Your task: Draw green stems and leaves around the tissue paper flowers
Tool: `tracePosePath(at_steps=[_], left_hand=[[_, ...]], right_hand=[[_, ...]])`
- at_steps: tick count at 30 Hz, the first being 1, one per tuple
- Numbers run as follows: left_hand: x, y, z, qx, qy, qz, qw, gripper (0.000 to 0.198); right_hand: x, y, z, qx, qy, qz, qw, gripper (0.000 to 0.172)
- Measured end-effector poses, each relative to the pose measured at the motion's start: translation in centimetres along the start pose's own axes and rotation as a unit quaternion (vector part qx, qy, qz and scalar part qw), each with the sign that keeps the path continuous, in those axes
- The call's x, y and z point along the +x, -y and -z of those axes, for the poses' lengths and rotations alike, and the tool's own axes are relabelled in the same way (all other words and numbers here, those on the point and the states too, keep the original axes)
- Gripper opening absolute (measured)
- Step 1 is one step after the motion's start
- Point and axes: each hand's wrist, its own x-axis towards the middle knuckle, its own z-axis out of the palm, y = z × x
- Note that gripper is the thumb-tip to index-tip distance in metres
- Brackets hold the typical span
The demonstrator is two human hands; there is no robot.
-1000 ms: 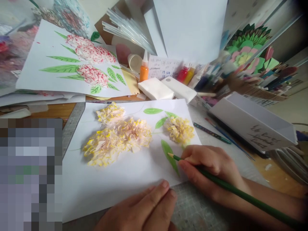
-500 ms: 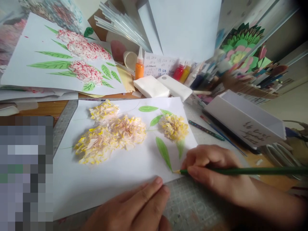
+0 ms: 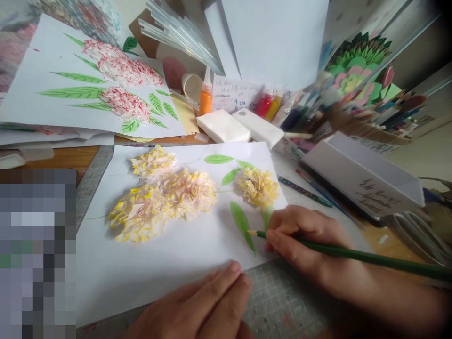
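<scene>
My right hand (image 3: 307,245) pinches a long dark green colored pencil (image 3: 353,255), its tip on the right side of a green drawn leaf (image 3: 240,221). That leaf lies on a white sheet of paper (image 3: 197,249), below a yellow-edged flower of pencil shavings (image 3: 257,187). My left hand (image 3: 208,301) lies flat across the lower edge of the sheet, fingers stretched out and close together. A larger cluster of yellow-edged shavings (image 3: 141,212) covers the sheet's left half. Another green leaf (image 3: 218,159) is drawn near the top. The right hand partly covers a leaf beside it.
A grey cutting mat (image 3: 282,292) lies beneath the sheet. Behind it are white blocks (image 3: 223,126), an orange bottle (image 3: 205,99) and a picture with red-and-white flowers (image 3: 21,89). On the right are a dark patterned pen (image 3: 305,191) and a white open box (image 3: 363,174).
My right hand has moved the pencil tip up from the leaf's lower end to its right side, and the pencil's rear end has dropped. My left hand stays on the paper.
</scene>
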Motion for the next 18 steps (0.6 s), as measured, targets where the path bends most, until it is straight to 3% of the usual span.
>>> tracePosePath(at_steps=[2,4,7,10,14,17,18], left_hand=[[-0.4,-0.5,-1.0,-0.005,-0.073,0.044,0.996,0.028],[-0.8,-0.8,-1.8,-0.010,-0.105,0.065,0.992,0.031],[-1.1,-1.0,-2.3,-0.011,-0.106,0.073,0.992,0.030],[-1.3,-1.0,-2.4,0.001,-0.112,0.082,0.990,0.033],[-1.1,-1.1,-2.7,0.019,-0.119,0.043,0.992,0.032],[-0.6,-0.9,-2.2,0.036,-0.139,0.049,0.989,0.036],[-0.4,-0.8,-1.6,0.034,-0.121,0.053,0.991,0.036]], right_hand=[[0.0,-0.1,-0.2,0.000,-0.015,0.002,1.000,0.024],[0.0,-0.2,-0.3,0.036,-0.034,0.003,0.999,0.022],[0.0,-0.4,-0.5,0.068,-0.046,-0.002,0.997,0.020],[0.1,-0.6,-0.6,0.020,-0.025,-0.005,0.999,0.022],[0.1,-1.0,-0.9,0.003,-0.032,-0.012,0.999,0.020],[0.1,-1.1,-1.2,0.054,-0.058,-0.027,0.997,0.019],[0.1,-1.1,-1.2,0.064,-0.058,-0.031,0.996,0.019]])
